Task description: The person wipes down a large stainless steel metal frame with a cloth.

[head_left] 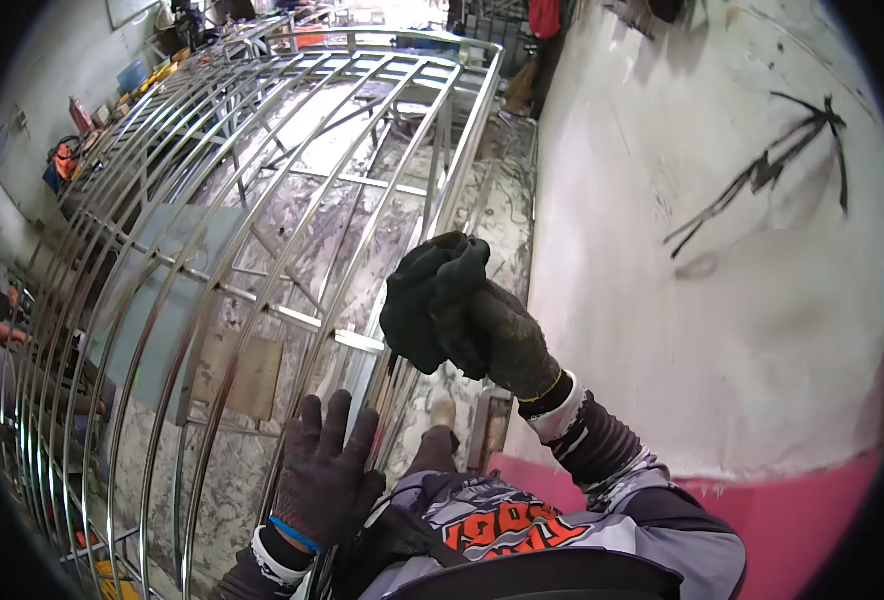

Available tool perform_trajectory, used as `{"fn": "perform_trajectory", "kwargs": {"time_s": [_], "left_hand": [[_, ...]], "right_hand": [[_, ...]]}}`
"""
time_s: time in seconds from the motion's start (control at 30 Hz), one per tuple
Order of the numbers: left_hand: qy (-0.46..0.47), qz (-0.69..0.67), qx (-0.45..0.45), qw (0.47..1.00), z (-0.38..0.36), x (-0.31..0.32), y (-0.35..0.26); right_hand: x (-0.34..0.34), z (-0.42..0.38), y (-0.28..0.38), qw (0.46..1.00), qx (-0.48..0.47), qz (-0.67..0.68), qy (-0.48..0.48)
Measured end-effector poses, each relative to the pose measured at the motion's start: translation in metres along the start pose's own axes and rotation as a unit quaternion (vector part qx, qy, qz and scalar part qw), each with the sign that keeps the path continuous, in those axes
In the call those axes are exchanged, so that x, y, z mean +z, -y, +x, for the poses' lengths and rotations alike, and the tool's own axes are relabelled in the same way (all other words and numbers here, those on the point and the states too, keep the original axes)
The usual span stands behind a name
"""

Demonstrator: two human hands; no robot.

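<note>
Overhead, right hand [507, 340] clutches a crumpled dark cloth [427, 300] — left hand [327, 475] spread flat.

Metal fabrication workshop, large curved steel-bar frame [262, 200], tools on a wall-side bench [112, 110], dusty concrete floor [502, 210]

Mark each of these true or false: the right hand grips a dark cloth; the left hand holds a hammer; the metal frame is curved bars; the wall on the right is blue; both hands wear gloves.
1. The gloved right hand grips a dark crumpled cloth. True.
2. The gloved left hand holds a hammer. False: it is open with fingers spread and holds nothing.
3. The large shiny metal frame is made of curved bars. True.
4. The wall on the right is blue. False: it is whitish with a pink band at the bottom.
5. Both hands wear dark gloves. True.
</note>
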State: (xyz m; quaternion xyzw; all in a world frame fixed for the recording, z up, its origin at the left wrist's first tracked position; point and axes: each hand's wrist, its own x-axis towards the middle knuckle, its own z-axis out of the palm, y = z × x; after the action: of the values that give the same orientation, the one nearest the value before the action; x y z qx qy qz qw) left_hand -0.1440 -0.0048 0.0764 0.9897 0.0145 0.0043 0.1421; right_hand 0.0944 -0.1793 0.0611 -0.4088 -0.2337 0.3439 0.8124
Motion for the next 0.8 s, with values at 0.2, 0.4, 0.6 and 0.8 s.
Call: {"fn": "perform_trajectory", "kwargs": {"time_s": [0.2,0.4,0.6,0.8], "left_hand": [[-0.008,-0.08,0.041,0.996,0.102,0.01,0.014],[-0.022,-0.148,0.095,0.984,0.199,0.025,0.022],[-0.068,-0.237,0.089,0.965,0.273,0.033,0.02],[-0.067,-0.257,0.028,0.964,0.323,0.032,0.017]], "right_hand": [[-0.122,0.062,0.001,0.994,-0.028,0.028,-0.107],[-0.305,0.064,-0.058,0.927,0.034,-0.024,-0.372],[-0.426,0.032,-0.12,0.811,0.269,-0.366,-0.368],[-0.534,0.083,-0.113,0.773,0.361,-0.385,-0.352]]}}
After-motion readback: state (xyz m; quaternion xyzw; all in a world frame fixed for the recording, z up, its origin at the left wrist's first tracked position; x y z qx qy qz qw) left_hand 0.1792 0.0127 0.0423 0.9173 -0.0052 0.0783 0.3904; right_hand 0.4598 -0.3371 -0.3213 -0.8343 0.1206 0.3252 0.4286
